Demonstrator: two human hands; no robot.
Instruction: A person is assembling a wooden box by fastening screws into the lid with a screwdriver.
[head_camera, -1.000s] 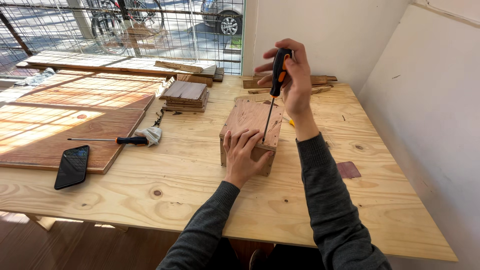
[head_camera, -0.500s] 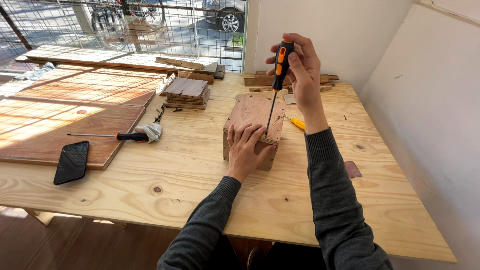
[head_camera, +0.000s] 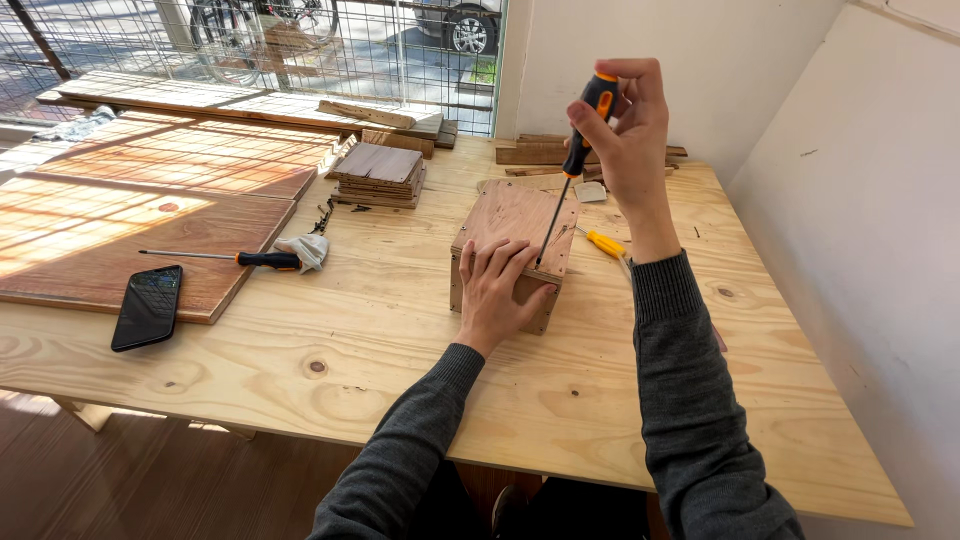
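screwdriver (head_camera: 578, 160): I'm seeing it standing nearly upright, long axis vertical, orange-black handle up, tip pointing down onto the wooden box (head_camera: 508, 250) top near its right edge.
right hand (head_camera: 630, 135): fingers are wrapping closed around the handle top.
left hand (head_camera: 498, 290): I'm reading it lying flat, fingers spread, pressing on the box's near corner.
box position: sitting mid plywood table (head_camera: 400, 350).
around: yellow screwdriver (head_camera: 604, 243) lying just right of box; black-handled screwdriver (head_camera: 225, 258), phone (head_camera: 148, 306) well left.
hidden: tip contact too small for me to make out.

Orange-and-black screwdriver (head_camera: 577, 160) — near upright, tip on top of plywood box (head_camera: 510, 235) — box mid-table, lid shut
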